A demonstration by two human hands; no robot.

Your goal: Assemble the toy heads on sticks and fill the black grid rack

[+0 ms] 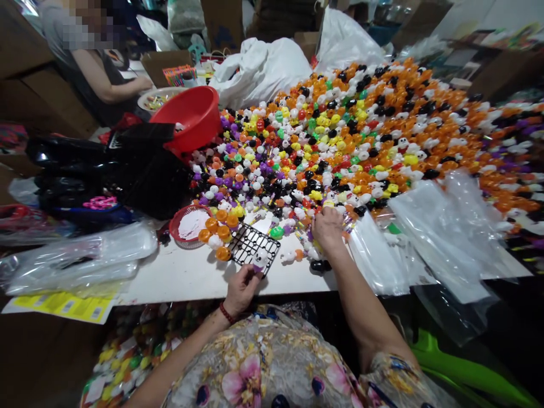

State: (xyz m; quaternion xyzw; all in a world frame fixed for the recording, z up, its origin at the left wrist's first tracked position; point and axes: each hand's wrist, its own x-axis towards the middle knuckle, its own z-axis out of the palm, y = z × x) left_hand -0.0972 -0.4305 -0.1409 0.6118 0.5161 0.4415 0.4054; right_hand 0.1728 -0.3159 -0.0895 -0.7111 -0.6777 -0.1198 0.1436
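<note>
My left hand [241, 290] is closed in a pinch on a small white skull-faced toy [260, 259] with a purple lower part. That toy is at the near corner of a black plastic grid [250, 245] lying on the white table. Several orange pumpkin toys [222, 231] cluster at the grid's left end. My right hand [329, 231] reaches to the near edge of a heap of small coloured toys [314, 164]. Its fingers are bent together among them, and what they grip is hidden. A green toy [276, 232] lies between the grid and that hand.
A red basket [173, 228] with white contents and a red tub [215, 107] stand left. Clear plastic bags [442, 232] lie right; more bags [97, 249] and a yellow sheet [63, 303] lie left. A co-worker [97, 73] is at the back left. A green chair [459, 362] stands lower right.
</note>
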